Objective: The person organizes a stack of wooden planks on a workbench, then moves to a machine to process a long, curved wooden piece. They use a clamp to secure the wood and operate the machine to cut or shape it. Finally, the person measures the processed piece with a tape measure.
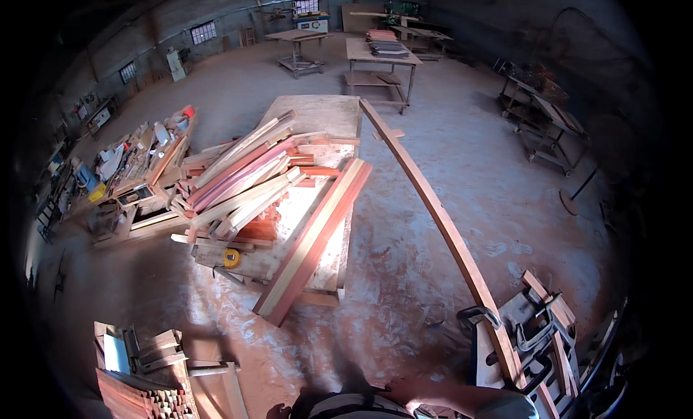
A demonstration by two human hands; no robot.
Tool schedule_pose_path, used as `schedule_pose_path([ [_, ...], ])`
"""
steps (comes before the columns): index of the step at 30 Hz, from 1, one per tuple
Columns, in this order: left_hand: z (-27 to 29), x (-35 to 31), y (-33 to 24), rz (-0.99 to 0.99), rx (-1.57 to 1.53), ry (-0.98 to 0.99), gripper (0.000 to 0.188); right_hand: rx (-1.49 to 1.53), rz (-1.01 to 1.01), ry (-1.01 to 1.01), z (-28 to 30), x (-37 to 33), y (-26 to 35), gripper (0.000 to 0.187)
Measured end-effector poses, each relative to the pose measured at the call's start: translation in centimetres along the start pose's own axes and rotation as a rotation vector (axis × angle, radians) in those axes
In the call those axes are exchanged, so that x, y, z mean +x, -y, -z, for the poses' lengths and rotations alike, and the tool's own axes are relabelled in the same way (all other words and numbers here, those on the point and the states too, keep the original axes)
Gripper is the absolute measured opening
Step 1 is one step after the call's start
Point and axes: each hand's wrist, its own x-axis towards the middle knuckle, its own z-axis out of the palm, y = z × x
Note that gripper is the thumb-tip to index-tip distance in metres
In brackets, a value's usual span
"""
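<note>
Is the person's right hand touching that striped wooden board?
Apart: the head view shows floor plainly between the right hand and the striped wooden board.

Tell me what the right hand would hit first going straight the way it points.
Likely the wearer's own clothes: the right hand points left across the body. It's dim there, so the depth between them is unclear.

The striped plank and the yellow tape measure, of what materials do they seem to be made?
Striped plank: wood, probably unvarnished; pale and reddish-brown bands run along its length, without clear gloss. Yellow tape measure: case likely plastic, judging by its even, strong colour, but too small to be sure.
</note>
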Motion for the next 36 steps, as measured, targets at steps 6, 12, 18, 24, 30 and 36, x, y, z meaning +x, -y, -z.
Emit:
schedule_pose_path([
  [6,3.7,2.4,-1.8,0.152,-0.087,0.023,0.07,0.008,0.018,-0.096,1.6,-3.4,1.3,0.064],
  [12,8.0,5.9,-12.3,-0.126,-0.053,-0.396,0.085,0.226,-0.026,-0.167,1.9,-5.1,2.5,0.059],
  [18,11.5,11.1,-28.2,-0.663,0.4,-0.546,0.104,0.498,-0.334,-0.281,-7.4,2.7,0.0,0.041],
  [24,12.2,15.0,-36.0,-0.567,0.577,-0.42,0.122,0.428,-0.439,-0.313,-4.9,3.8,2.8,0.037],
  [30,11.6,13.3,-38.5,-0.577,0.699,-0.494,0.093,0.841,-0.725,-0.389,-0.3,0.4,9.6,0.042],
  [36,13.1,13.1,-39.4,-0.491,0.617,-0.394,0.094,0.887,-0.763,-0.445,-0.1,2.0,10.8,0.043],
])
